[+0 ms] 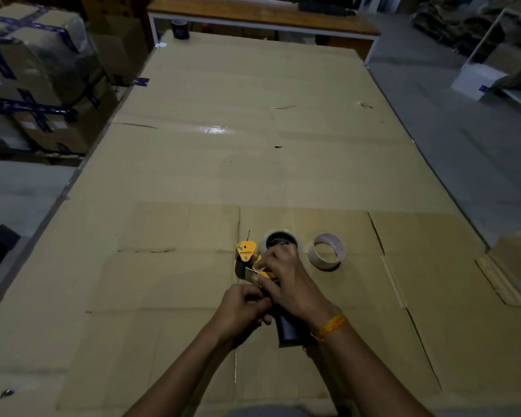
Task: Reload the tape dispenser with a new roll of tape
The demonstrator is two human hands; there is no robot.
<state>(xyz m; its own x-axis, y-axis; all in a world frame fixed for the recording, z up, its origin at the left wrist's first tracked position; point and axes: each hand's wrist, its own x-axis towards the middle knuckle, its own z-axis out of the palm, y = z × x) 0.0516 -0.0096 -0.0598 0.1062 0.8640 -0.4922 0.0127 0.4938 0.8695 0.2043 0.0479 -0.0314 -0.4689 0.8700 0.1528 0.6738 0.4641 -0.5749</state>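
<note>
Both hands grip the tape dispenser point(254, 263): left hand point(243, 308) near its handle, right hand point(286, 284) over the body; it lies near-to-far, head far, on cardboard sheeting point(253, 164).

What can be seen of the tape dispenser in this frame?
The tape dispenser lies flat on the cardboard-covered table, black handle toward the person, yellow head away. A yellow teardrop plate with dark lettering shows at its far left end, and a clear roll sits on its black hub. The left hand grips near the handle; the right hand covers the middle, hiding the blade area.
</note>
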